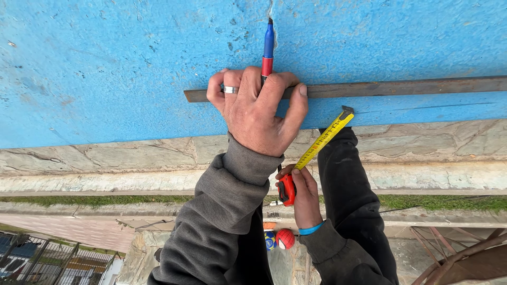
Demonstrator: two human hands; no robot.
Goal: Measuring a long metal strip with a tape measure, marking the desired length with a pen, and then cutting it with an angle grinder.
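Head view looks along my two grey sleeves to a rough blue-painted wall [105,63], with a grey stone ledge [95,153] running beneath it. My left hand [256,113] is clenched over a long, flat, rusty brown steel bar [401,87], pressing it against the wall, and the same hand pinches a blue and red marker pen [268,50] whose tip touches the paint just above the bar. I judge the bar stiff and fairly heavy, its rust giving good grip, so it wants a firm hold near the left end where my palm sits. The pen is light and smooth, best held low on its red band. My right hand [303,192] is closed round a red tape measure case [287,189]; its yellow blade [323,140] runs up to a hook just under the bar. That blade is thin and springy and may buckle, so the case is the place to hold
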